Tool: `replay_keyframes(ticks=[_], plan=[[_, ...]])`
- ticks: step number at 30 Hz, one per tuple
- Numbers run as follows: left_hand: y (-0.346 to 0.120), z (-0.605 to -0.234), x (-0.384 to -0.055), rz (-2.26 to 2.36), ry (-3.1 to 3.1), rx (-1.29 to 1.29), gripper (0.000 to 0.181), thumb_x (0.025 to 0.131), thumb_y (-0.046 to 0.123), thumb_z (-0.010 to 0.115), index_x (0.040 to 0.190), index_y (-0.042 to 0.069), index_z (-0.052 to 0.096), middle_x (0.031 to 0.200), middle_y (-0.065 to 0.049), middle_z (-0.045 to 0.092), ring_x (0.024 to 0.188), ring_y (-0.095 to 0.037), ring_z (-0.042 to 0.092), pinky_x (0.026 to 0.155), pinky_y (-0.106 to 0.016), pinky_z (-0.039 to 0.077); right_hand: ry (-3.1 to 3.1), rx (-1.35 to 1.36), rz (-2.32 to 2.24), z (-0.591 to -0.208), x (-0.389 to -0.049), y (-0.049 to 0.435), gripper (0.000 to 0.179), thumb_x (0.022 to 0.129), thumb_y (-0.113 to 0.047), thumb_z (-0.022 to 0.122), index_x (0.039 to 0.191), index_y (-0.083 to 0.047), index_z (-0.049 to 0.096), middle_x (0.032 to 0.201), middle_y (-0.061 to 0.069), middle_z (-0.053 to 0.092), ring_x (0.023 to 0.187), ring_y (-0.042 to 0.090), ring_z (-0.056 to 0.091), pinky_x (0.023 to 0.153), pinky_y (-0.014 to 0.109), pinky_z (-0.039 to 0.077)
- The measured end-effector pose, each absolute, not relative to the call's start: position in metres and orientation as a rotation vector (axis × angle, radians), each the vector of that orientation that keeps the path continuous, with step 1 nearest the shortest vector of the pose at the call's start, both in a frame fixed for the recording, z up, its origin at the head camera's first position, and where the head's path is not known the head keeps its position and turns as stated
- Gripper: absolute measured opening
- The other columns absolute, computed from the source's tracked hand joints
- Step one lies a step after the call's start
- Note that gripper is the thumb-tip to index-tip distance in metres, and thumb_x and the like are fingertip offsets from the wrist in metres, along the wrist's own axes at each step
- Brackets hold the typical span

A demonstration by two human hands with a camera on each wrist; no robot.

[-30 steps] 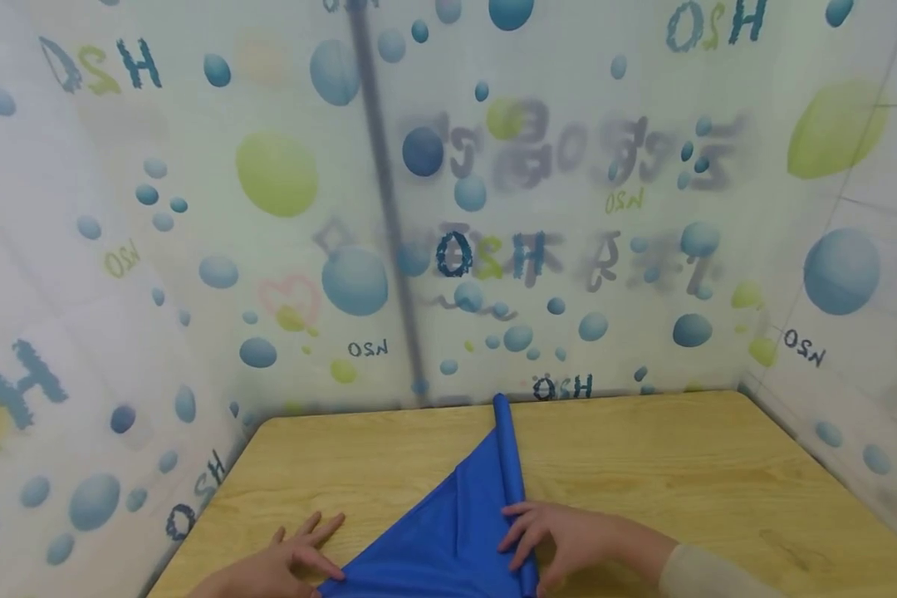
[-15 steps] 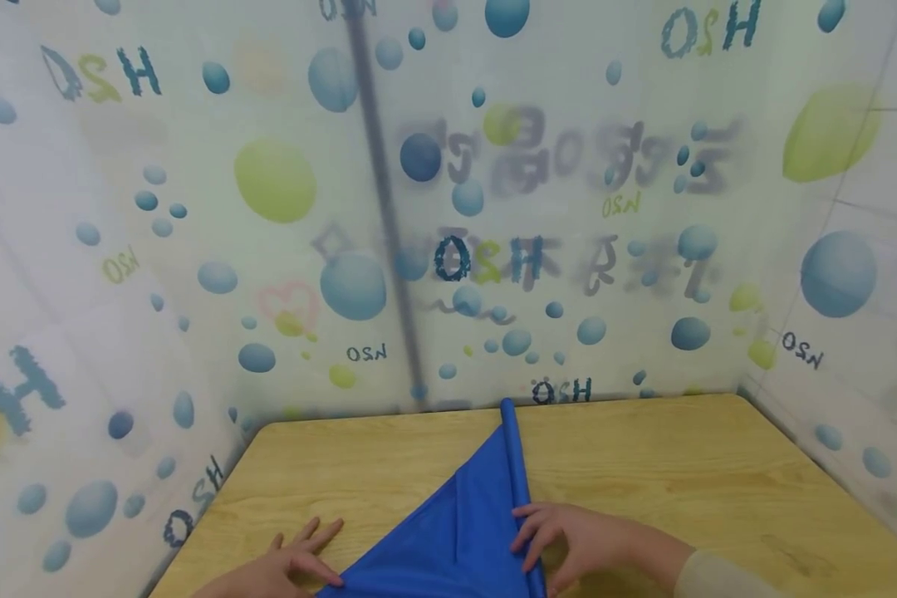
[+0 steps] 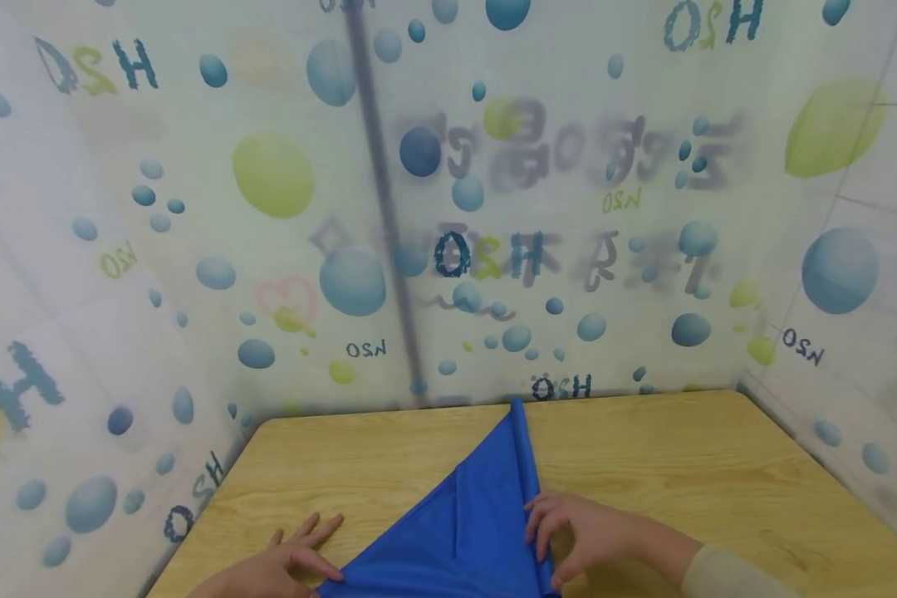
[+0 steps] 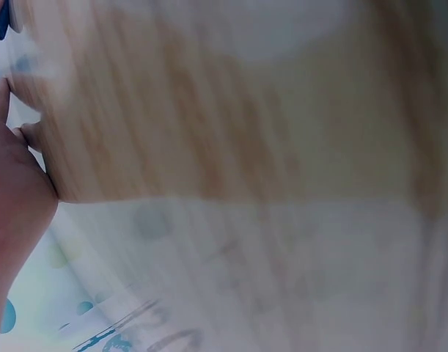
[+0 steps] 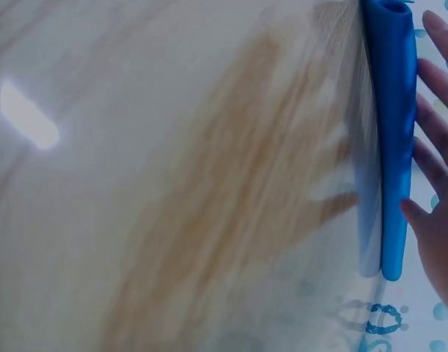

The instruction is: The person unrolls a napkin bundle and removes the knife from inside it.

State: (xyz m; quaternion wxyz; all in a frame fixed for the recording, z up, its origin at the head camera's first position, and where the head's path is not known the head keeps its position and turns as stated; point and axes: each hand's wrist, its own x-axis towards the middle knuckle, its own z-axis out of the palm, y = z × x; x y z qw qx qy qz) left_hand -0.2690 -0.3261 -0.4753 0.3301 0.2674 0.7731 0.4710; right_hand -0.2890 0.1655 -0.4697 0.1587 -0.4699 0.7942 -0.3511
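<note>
A thin blue cloth [image 3: 426, 540] lies on the wooden table, its left part spread flat and creased. Its right side is wound into a narrow roll [image 3: 525, 457] whose far end reaches the table's back edge. My left hand [image 3: 280, 569] is at the cloth's near left edge, a fingertip pressing on it and other fingers spread over the wood. Bent fingers of my right hand [image 3: 586, 531] lie over the roll, with the thumb at its right side. In the right wrist view the roll [image 5: 394, 139] shows a hollow end. The cloth's near part is out of frame.
The wooden table [image 3: 718, 482] has a glossy grain surface. Pale curtain-like sheeting [image 3: 590, 274] with blue and green bubbles and mirrored lettering closes in the back and both sides. A dark pole-like stripe [image 3: 381, 183] shows behind it.
My right hand and the roll have shifted to the right, and more flat cloth shows between roll and left hand. The left hand has stayed in place.
</note>
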Motion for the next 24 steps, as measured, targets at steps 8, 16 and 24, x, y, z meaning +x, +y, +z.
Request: replay_keyframes(ticks=[8, 16, 24], plan=[[-0.325, -0.473, -0.271, 1.243, 2.004, 0.701, 0.030, 0.088, 0.013, 0.054, 0.116, 0.008, 0.061, 0.147, -0.015, -0.007, 0.119, -0.038, -0.033, 0.073, -0.062, -0.030, 2.302, -1.427, -0.813, -0.470, -0.285, 0.165, 0.039, 0.077, -0.042, 0.067, 0.114, -0.032, 0.061, 0.129, -0.011, 0.046, 0.131, 0.028, 0.021, 0.097, 0.061, 0.017], [-0.325, -0.470, -0.271, 1.226, 2.021, 0.726, 0.029, 0.088, 0.012, 0.054, 0.116, 0.009, 0.061, 0.147, -0.016, -0.008, 0.119, -0.038, -0.034, 0.073, -0.062, -0.030, 2.245, -1.437, -0.778, -0.470, -0.281, 0.169, 0.039, 0.081, -0.042, 0.062, 0.119, -0.033, 0.057, 0.139, -0.008, 0.036, 0.133, 0.032, 0.010, 0.097, 0.059, 0.020], [-0.323, -0.471, -0.265, 1.200, 2.035, 0.766, 0.030, 0.089, 0.011, 0.053, 0.119, 0.010, 0.059, 0.146, -0.018, -0.007, 0.118, -0.039, -0.033, 0.073, -0.062, -0.030, 2.219, -1.356, -0.839, -0.472, -0.280, 0.176, 0.033, 0.081, -0.040, 0.063, 0.113, -0.033, 0.060, 0.137, -0.009, 0.038, 0.133, 0.033, 0.009, 0.097, 0.060, 0.018]])
